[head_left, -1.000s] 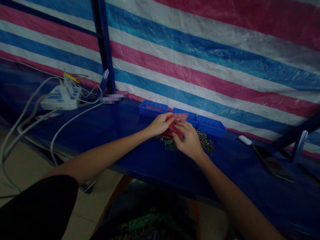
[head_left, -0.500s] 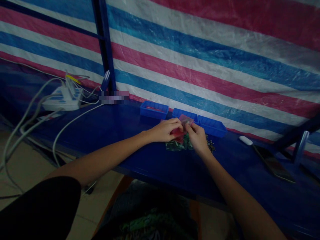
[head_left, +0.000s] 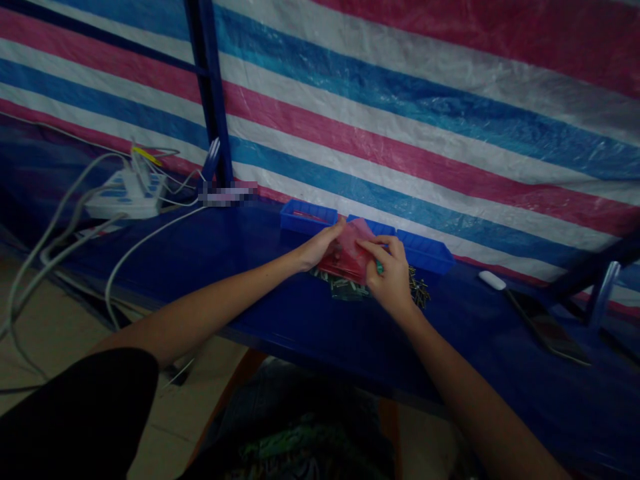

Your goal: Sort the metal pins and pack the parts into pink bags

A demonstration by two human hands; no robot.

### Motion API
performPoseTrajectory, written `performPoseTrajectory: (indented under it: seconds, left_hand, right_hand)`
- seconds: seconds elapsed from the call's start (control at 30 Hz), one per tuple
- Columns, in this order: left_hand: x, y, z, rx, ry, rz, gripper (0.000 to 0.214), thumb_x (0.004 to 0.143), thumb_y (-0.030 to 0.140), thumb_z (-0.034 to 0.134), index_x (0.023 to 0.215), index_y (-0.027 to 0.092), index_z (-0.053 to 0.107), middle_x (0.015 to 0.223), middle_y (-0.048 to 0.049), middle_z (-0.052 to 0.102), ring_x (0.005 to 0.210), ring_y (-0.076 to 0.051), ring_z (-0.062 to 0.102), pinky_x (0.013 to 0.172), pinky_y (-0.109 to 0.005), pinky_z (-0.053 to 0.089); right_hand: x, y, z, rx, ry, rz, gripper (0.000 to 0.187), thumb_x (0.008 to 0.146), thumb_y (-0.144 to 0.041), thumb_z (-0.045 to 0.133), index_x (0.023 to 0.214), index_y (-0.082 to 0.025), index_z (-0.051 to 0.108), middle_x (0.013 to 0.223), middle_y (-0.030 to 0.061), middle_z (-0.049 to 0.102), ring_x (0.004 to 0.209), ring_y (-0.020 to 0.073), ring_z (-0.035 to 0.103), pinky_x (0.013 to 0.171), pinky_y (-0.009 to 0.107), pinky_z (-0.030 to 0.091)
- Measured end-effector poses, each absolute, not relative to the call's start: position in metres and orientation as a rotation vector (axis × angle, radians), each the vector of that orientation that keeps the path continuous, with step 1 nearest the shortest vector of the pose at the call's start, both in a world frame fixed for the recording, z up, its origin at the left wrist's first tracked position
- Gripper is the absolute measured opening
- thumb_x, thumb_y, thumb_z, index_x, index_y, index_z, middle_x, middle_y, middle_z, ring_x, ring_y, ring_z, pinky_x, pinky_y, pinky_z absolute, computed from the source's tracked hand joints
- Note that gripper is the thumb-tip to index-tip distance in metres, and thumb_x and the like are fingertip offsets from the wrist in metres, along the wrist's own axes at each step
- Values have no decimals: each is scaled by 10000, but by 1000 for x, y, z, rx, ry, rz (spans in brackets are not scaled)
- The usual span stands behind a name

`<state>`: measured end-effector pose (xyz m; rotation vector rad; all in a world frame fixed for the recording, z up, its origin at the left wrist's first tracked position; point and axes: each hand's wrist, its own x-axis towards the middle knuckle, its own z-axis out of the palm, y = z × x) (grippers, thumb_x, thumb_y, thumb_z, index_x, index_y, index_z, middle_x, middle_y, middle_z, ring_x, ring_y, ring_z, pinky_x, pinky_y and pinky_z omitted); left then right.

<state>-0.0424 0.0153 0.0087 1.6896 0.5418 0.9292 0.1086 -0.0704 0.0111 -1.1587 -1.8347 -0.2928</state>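
Both my hands hold a small pink plastic bag (head_left: 347,255) over the blue table (head_left: 310,320). My left hand (head_left: 320,245) grips the bag's left edge with fingers curled. My right hand (head_left: 387,273) pinches its right side, and a small green piece (head_left: 379,268) shows at the fingertips. Under the bag lies a pile of small dark green parts (head_left: 345,287), and a heap of dark screws (head_left: 417,288) lies just right of my right hand.
Three low blue trays (head_left: 306,217) (head_left: 380,229) (head_left: 425,252) stand in a row against the striped tarp behind the hands. A white power strip (head_left: 123,199) with cables is at far left. At right lie a white small device (head_left: 489,280) and a dark phone (head_left: 545,328).
The pink bag went from bunched between my fingertips to spread wider between both hands. My left hand moved to its left edge; my right hand dropped slightly.
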Motion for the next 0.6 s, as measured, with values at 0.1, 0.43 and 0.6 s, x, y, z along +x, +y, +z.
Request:
performPoseTrajectory:
  seconds: [0.1, 0.43, 0.6]
  left_hand:
    - [-42, 13, 10, 1809, 552, 1062, 380, 905, 488, 411, 954, 154, 584, 869, -69, 647, 792, -176, 599, 699, -296, 469]
    - [-49, 10, 10, 2620, 349, 1146, 251, 899, 216, 442, 1119, 185, 560, 1031, -82, 591, 992, -185, 548, 882, -349, 438]
    - [-51, 4, 12, 2731, 330, 951, 480, 808, 290, 596, 1264, 192, 483, 1162, -105, 515, 1096, -223, 496, 944, -363, 414]
  right_hand:
    - [111, -66, 7, -1231, -1849, -257, 456, 739, -58, 426, 1076, -264, 655, 1065, 92, 519, 1040, 260, 476, 898, 480, 393]
    - [109, -56, 8, -1174, -1275, 697, 527, 839, -636, 370, 720, -199, 640, 761, 55, 650, 757, 186, 590, 760, 347, 436]
    - [109, -57, 9, -1151, -1204, 734, 409, 761, -583, 532, 803, -191, 638, 780, 33, 660, 739, 169, 591, 714, 309, 439]
